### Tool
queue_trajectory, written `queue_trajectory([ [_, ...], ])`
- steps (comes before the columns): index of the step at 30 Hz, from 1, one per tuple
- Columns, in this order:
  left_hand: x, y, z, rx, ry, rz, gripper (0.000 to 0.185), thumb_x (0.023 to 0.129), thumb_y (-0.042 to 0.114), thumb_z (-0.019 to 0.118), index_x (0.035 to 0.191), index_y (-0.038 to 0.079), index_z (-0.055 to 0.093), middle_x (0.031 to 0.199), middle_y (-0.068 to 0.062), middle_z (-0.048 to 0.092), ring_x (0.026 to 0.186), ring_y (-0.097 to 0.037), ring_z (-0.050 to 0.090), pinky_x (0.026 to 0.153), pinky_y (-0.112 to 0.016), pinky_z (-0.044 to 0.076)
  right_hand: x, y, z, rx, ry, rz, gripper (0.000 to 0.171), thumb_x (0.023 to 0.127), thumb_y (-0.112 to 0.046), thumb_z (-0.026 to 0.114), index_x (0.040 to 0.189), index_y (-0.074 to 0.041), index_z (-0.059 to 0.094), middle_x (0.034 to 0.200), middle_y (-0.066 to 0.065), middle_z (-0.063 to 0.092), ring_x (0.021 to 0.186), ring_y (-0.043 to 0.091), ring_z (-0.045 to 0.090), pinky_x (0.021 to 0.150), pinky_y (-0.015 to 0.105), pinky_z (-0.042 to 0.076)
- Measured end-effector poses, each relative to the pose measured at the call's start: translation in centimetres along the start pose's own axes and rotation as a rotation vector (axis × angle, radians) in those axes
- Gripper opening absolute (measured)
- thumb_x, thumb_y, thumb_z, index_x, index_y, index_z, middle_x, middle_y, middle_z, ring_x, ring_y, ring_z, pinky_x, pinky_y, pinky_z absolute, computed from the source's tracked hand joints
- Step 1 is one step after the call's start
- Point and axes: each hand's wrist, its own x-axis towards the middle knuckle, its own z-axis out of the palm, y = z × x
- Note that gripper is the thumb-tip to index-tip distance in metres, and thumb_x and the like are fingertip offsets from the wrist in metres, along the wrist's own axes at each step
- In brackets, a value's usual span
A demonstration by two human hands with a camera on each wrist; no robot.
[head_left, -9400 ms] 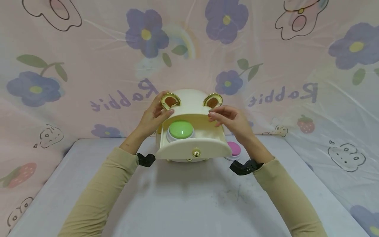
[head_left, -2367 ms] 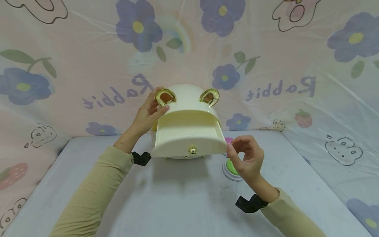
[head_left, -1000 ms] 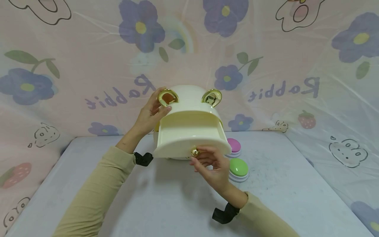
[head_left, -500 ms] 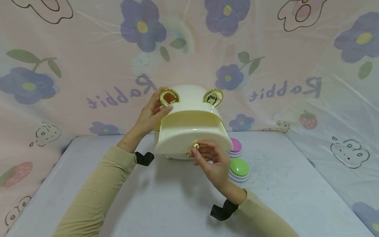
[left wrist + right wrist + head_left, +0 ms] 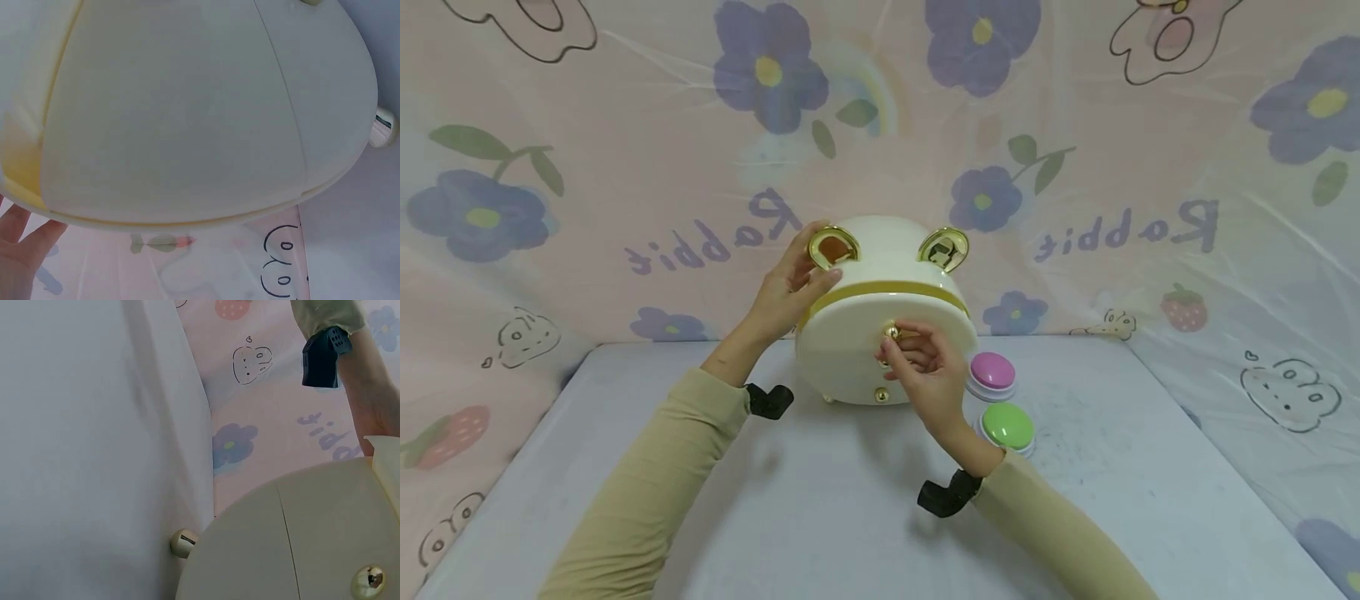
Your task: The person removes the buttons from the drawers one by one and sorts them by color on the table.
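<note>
A cream rounded box (image 5: 857, 358) with two gold ears stands at the back of the table, its drawers pushed in. My left hand (image 5: 805, 279) grips its top left corner beside the left ear (image 5: 832, 247), thumb on the front. My right hand (image 5: 901, 346) pinches the upper gold knob (image 5: 892, 332) on the front. A second knob (image 5: 880, 394) sits lower down. The left wrist view is filled by the box's shell (image 5: 187, 112), with fingertips (image 5: 19, 240) at the lower left. The right wrist view shows the box front (image 5: 294, 544) and a gold knob (image 5: 367, 581).
A pink push button (image 5: 992, 371) and a green one (image 5: 1007, 425) sit on the grey table (image 5: 820, 517) just right of the box. A flowered pink sheet (image 5: 625, 167) walls in the back and sides. One gold foot (image 5: 182, 542) shows under the box.
The green button left the drawer and now lies on the table by the pink one. My right hand took the knob and slid the drawer fully in. My left hand stayed put.
</note>
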Motion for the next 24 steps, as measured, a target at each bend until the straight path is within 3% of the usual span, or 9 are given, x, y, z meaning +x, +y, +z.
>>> queue_trajectory([
  [13, -0.1, 0.2, 0.2, 0.006, 0.017, -0.012, 0.065, 0.094, 0.02, 0.061, 0.148, 0.036, 0.03, 0.143, -0.011, 0.049, 0.136, -0.03, 0.042, 0.113, -0.052, 0.028, 1.5, 1.7, 0.3, -0.002, 0.033, 0.026, 0.025, 0.086, 0.0, 0.067, 0.108, 0.009, 0.058, 0.081, 0.029, 0.065, 0.067, 0.017, 0.071, 0.048, 0.033, 0.055],
  [24, -0.1, 0.1, 0.1, 0.01, 0.022, -0.008, 0.065, 0.094, 0.021, 0.062, 0.148, 0.037, 0.03, 0.144, -0.011, 0.048, 0.136, -0.031, 0.042, 0.113, -0.051, 0.029, 0.0, 0.9, 0.2, -0.052, 0.032, 0.129, 0.035, 0.086, 0.01, 0.062, 0.117, 0.013, 0.047, 0.073, 0.034, 0.061, 0.054, 0.014, 0.065, 0.039, 0.03, 0.048],
])
